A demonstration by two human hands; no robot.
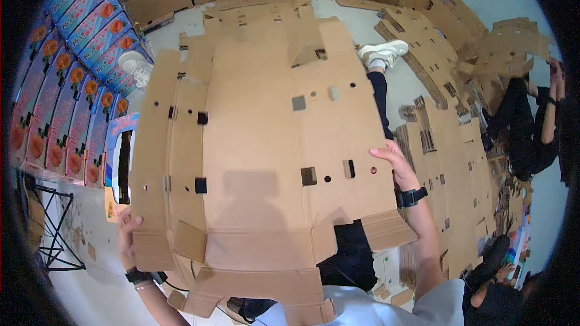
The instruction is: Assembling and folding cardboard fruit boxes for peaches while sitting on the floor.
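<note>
A large unfolded cardboard box blank (251, 139) lies across my lap, plain brown side up. Square and round holes and fold creases run along both its sides, and loose flaps stick out at its near end. At the blank's left edge, low down, is my left hand (128, 232), closed on the rim with most fingers hidden behind it. My right hand (396, 166) pinches the right edge, thumb on top and fingers underneath. A printed carton piece with a dark slot (124, 166) stands just beyond my left hand.
Stacked blue and pink printed boxes (90, 36) fill the left. A black folding metal frame (57, 229) stands below them. More flattened cardboard (450, 163) covers the right floor. Another person in black (531, 127) sits at the far right; a second (495, 296) is lower right.
</note>
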